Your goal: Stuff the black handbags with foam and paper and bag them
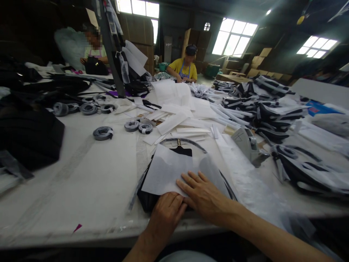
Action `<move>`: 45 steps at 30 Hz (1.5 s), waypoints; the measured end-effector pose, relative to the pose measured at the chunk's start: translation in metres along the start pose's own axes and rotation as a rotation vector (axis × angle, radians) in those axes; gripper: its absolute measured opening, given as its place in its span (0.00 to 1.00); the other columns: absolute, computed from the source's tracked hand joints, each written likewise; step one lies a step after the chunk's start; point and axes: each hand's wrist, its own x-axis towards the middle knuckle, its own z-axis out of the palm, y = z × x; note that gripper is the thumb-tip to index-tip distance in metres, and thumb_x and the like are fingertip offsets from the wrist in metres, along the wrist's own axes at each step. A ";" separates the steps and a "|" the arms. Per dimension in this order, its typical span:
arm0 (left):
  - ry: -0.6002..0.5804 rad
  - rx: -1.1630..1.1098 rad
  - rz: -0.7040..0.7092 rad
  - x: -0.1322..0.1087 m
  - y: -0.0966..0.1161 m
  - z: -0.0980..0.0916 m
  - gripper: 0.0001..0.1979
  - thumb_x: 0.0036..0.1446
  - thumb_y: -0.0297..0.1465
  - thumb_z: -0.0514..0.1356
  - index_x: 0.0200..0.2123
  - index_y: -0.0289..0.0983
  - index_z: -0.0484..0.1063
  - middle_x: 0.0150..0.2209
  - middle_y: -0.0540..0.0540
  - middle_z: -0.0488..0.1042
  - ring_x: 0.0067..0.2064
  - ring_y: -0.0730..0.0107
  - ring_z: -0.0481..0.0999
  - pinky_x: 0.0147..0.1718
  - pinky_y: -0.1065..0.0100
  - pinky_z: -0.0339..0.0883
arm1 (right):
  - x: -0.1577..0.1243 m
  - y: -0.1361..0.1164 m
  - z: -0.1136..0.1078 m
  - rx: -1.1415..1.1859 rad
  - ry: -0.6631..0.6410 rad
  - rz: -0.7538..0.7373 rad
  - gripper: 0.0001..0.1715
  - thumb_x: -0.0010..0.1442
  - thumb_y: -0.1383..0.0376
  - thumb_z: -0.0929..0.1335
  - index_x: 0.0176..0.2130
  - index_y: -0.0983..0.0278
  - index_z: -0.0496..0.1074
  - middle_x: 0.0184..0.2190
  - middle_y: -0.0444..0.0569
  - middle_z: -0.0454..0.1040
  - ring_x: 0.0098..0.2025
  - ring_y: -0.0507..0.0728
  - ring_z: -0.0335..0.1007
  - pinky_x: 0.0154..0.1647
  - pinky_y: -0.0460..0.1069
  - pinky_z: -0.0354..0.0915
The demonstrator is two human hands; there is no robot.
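A black handbag (148, 201) lies in front of me near the table's front edge, its wrapped handle (200, 146) and gold-coloured clasp (179, 142) pointing away from me. White sheet paper (163, 171) covers most of its upper face. My right hand (201, 193) rests flat on the paper with fingers spread. At the bag's near edge, my left hand (167, 209) has its fingers bent and pressed together against the bag; its fingertips touch my right thumb area. What lies under the left fingers is partly hidden.
White paper strips (174, 123) and sheets pile up beyond the bag. Coiled straps (103, 133) lie to the left. A tape dispenser (247, 145) stands at right, near stacked black-and-white bag pieces (278, 120). A black bag (29, 134) sits far left. Two people work across the table.
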 end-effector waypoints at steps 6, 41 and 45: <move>0.099 0.040 0.167 0.002 0.010 -0.025 0.10 0.61 0.22 0.59 0.46 0.35 0.73 0.40 0.45 0.77 0.48 0.67 0.75 0.53 0.65 0.66 | -0.005 0.000 0.001 0.080 -0.044 -0.033 0.32 0.69 0.54 0.61 0.68 0.56 0.53 0.69 0.53 0.53 0.69 0.71 0.46 0.65 0.73 0.48; -0.465 -0.137 -0.015 0.032 -0.016 -0.027 0.16 0.52 0.33 0.70 0.42 0.39 0.71 0.43 0.47 0.78 0.44 0.63 0.75 0.44 0.61 0.67 | -0.023 0.005 0.023 0.297 0.130 -0.043 0.36 0.51 0.60 0.77 0.55 0.64 0.65 0.60 0.56 0.67 0.65 0.63 0.57 0.70 0.64 0.43; -0.528 -0.092 -0.015 0.034 -0.014 -0.029 0.13 0.53 0.35 0.69 0.39 0.39 0.70 0.38 0.49 0.77 0.41 0.64 0.74 0.42 0.62 0.65 | -0.022 0.005 0.020 0.286 0.093 -0.036 0.32 0.52 0.60 0.76 0.53 0.63 0.66 0.60 0.54 0.67 0.65 0.63 0.56 0.69 0.63 0.44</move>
